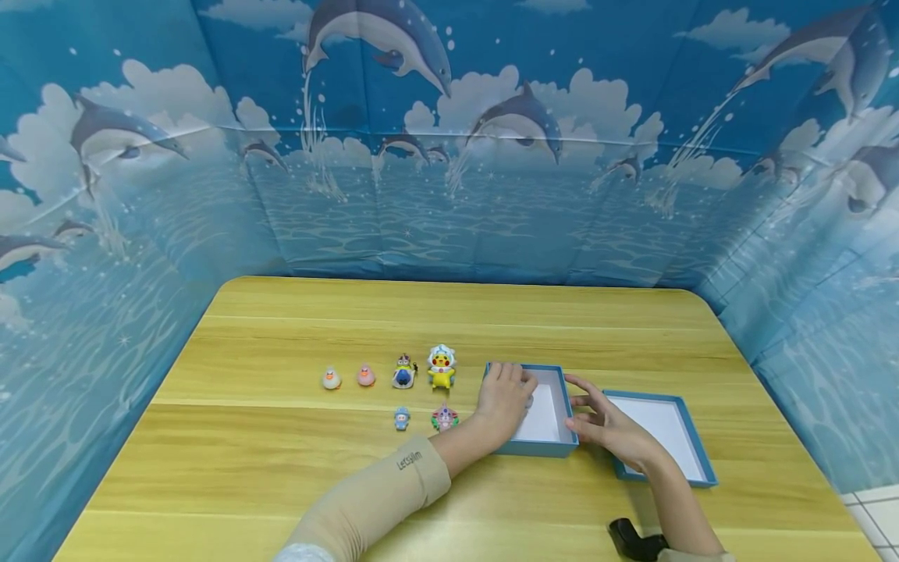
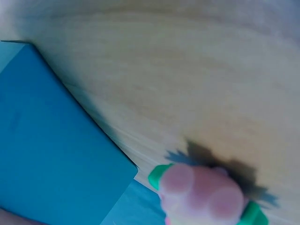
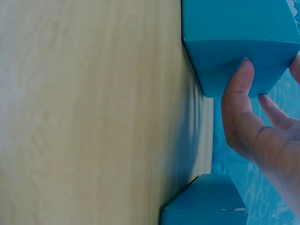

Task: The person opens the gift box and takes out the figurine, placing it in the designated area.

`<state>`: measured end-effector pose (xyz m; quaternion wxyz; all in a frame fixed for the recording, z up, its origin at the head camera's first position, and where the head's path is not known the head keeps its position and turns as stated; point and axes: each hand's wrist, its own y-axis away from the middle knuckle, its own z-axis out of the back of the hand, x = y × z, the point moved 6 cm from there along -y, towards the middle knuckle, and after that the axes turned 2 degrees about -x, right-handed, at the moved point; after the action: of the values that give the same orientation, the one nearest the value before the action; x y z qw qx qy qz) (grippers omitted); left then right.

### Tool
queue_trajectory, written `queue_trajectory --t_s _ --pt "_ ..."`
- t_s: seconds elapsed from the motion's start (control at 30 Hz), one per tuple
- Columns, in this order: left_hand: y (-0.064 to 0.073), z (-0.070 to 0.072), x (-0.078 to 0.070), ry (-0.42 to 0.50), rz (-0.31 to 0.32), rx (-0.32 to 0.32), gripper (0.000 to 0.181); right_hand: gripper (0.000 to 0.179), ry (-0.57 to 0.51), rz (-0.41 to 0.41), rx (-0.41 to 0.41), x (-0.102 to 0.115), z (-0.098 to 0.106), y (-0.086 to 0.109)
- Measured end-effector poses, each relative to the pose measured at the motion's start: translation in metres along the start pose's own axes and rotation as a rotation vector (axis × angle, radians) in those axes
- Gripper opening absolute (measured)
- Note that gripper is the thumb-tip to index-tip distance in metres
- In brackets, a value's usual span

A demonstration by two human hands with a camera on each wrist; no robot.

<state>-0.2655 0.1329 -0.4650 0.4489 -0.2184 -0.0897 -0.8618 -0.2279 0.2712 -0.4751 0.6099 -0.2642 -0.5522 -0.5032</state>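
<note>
A blue open box point(image 1: 537, 450) with a white inside stands right of centre on the wooden table. My left hand point(image 1: 502, 402) grips its left wall, with fingers bent over the rim. At the opposite wall, my right hand point(image 1: 611, 428) holds the box by thumb and fingers. Fingertips point(image 3: 243, 77) lie against the outer side in the right wrist view. Close to my left wrist is a pink figurine point(image 2: 201, 192) with green parts, partly covered by my forearm in the head view. A matching lid point(image 1: 667, 437) lies inside-up under and beyond my right hand.
Left of the box stand a yellow figurine point(image 1: 442, 367) in a white hood, a figurine in blue clothes point(image 1: 403, 371), a pink duck point(image 1: 366, 375), a white duck point(image 1: 331, 378) and a small blue figurine point(image 1: 402, 418). A black object point(image 1: 635, 538) is by my right forearm.
</note>
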Motion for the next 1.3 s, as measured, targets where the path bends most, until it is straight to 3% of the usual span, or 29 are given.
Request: queue_trajectory --t_s 0.27,0.47,0.67,0.93,1.3 --pt "0.0009 0.0006 -0.0027 0.061 -0.049 -0.038 0.032 0.071 -0.011 -0.003 0.002 0.0016 -0.0008 0.0006" --pt "0.0015 0.0028 -0.0038 0.103 -0.100 -0.071 0.038 0.072 -0.009 -0.004 0.005 0.0025 -0.0013 0.0006" --pt "0.0013 0.0045 -0.0043 0.109 -0.118 -0.098 0.047 0.072 0.003 -0.014 -0.001 0.0019 -0.0005 0.0009" --pt "0.0016 0.0066 -0.0055 0.091 -0.144 -0.134 0.033 0.071 0.004 -0.010 0.003 0.0019 -0.0003 0.0007" --pt "0.0023 0.0086 -0.0068 0.067 -0.164 -0.150 0.039 0.072 -0.005 -0.012 0.007 0.0015 -0.0003 0.0004"
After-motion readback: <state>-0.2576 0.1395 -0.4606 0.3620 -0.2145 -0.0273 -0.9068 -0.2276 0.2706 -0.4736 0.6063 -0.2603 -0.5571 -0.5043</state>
